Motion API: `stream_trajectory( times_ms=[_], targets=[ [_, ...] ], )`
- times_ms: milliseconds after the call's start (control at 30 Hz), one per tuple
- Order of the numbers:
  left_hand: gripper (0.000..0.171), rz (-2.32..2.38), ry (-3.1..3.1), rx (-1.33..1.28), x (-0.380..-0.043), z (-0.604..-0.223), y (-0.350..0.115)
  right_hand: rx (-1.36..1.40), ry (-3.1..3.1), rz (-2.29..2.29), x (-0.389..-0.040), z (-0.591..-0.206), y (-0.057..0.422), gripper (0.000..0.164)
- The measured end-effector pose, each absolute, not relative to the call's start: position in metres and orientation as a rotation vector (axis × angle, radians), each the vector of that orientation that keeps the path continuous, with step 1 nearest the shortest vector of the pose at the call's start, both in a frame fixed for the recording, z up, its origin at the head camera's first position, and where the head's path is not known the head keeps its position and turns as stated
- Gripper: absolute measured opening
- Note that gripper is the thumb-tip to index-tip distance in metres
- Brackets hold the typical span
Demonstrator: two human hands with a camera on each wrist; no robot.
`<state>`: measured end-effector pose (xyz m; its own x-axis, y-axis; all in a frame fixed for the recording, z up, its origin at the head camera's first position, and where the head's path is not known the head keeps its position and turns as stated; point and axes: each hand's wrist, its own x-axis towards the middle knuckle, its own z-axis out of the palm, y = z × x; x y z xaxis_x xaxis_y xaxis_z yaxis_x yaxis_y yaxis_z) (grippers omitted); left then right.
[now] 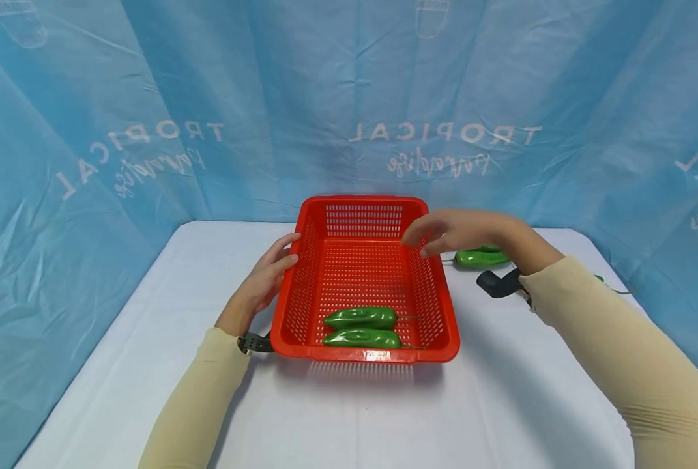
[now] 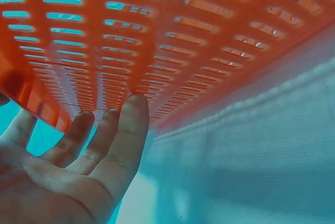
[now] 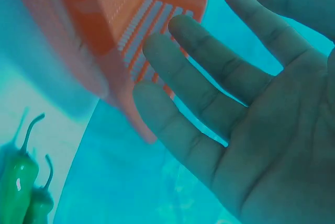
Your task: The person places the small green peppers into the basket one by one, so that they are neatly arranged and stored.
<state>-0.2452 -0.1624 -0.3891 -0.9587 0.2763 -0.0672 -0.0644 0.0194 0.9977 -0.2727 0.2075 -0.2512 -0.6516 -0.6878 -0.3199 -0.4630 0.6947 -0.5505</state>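
Note:
A red perforated plastic basket [image 1: 363, 260] stands on the white-covered table. Inside, along its near side, lie two green chili peppers: one pepper [image 1: 362, 318] just behind the other pepper [image 1: 363, 338], stems to the right. My left hand [image 1: 266, 277] is at the basket's left side; in the left wrist view its extended fingers [image 2: 133, 124] rest against the outer wall [image 2: 172, 35]. Over the basket's right rim hovers my right hand [image 1: 457, 231], empty, its fingers [image 3: 183, 77] spread and mostly straight in the right wrist view.
More green peppers [image 1: 479, 259] lie on the table right of the basket, partly behind my right hand. Farther right, a green bit with a stem [image 1: 599, 278] shows past my sleeve. A blue printed cloth [image 1: 325, 98] hangs behind the table [image 1: 143, 326] and at both sides.

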Motion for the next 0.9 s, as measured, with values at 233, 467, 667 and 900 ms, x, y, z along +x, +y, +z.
stream_trajectory(
  times_ms=[233, 467, 667, 900],
  targets=[
    [0.06, 2.025, 2.05, 0.222, -0.243, -0.387, -0.162, -0.762, 2.433, -0.716, -0.267, -0.253, 0.243, 0.041],
    [0.059, 2.027, 2.021, 0.251, -0.243, -0.39, -0.164, -0.69, 2.455, -0.739, -0.263, -0.257, 0.272, 0.039],
    [0.057, 2.032, 2.004, 0.276, -0.246, -0.39, -0.163, -0.659, 2.499, -0.775, -0.254, -0.262, 0.303, 0.037],
    [0.058, 2.014, 2.037, 0.274, -0.245, -0.388, -0.165, -0.591, 2.573, -0.721, -0.246, -0.275, 0.339, 0.041]
  ],
)
